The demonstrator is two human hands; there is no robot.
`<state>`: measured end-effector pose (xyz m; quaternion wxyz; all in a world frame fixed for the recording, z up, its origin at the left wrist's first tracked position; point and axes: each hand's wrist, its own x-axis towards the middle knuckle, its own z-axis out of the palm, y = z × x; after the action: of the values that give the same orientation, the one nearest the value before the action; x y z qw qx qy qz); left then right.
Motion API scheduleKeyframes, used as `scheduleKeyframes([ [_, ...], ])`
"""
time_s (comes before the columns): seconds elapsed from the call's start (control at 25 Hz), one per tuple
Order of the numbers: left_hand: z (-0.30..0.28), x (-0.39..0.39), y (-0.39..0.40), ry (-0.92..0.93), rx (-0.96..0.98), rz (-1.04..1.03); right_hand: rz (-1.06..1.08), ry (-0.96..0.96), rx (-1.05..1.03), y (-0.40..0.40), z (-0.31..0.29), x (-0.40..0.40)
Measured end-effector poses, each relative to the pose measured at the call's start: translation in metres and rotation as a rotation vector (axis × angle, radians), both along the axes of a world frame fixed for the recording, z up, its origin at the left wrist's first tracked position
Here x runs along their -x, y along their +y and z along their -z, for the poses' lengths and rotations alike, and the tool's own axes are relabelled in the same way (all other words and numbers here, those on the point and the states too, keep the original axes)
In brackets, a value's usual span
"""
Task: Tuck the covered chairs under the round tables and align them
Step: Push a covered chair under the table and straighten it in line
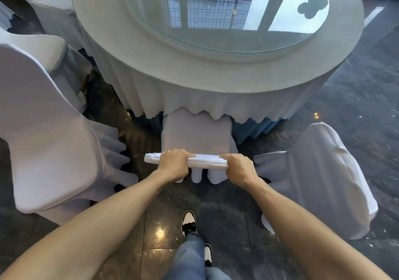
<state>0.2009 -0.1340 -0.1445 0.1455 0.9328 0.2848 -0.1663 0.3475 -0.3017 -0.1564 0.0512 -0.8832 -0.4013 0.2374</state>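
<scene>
1. Left hand and right hand both closed over the top rail of the middle covered chair.
2. Seat partly under the scalloped cloth hem of the round desk, glass turntable on top.
3. Flanked by a left covered chair and a right covered chair, both clear of the desk.

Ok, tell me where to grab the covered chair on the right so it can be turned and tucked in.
Take the chair on the right by the top edge of its backrest, from behind, one hand near each end, as the left hand and right hand grip the centre chair. That edge is firm; the skirt is loose cloth.
</scene>
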Motion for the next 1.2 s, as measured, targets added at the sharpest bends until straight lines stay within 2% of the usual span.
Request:
scheduleKeyframes([
  [0.28, 0.002, -0.045, 0.031, -0.011, 0.068, -0.055, -0.014, -0.005, 0.039, 0.036, 0.003, -0.049],
  [0.56, 0.004, -0.057, 0.037, 0.023, 0.059, -0.050, -0.020, 0.057, 0.016, 0.039, -0.003, -0.060],
  [0.76, -0.016, -0.080, 0.034, 0.151, 0.259, 0.047, -0.006, 0.146, 0.037, 0.026, -0.005, -0.072],
  [0.84, -0.029, -0.102, 0.022, 0.077, 0.401, 0.102, 0.047, 0.142, 0.001, 0.010, -0.015, -0.077],
  [0.92, -0.045, -0.128, 0.002, -0.043, 0.479, 0.167, 0.112, 0.066, -0.055, -0.010, -0.028, -0.084],
  [1.04, -0.061, -0.174, -0.035, -0.194, 0.350, 0.350, 0.178, -0.104, -0.132, -0.049, -0.052, -0.099],
  [1.2, -0.075, -0.228, -0.086, -0.300, 0.312, 0.562, 0.272, -0.307, -0.230, -0.102, -0.075, -0.109],
])
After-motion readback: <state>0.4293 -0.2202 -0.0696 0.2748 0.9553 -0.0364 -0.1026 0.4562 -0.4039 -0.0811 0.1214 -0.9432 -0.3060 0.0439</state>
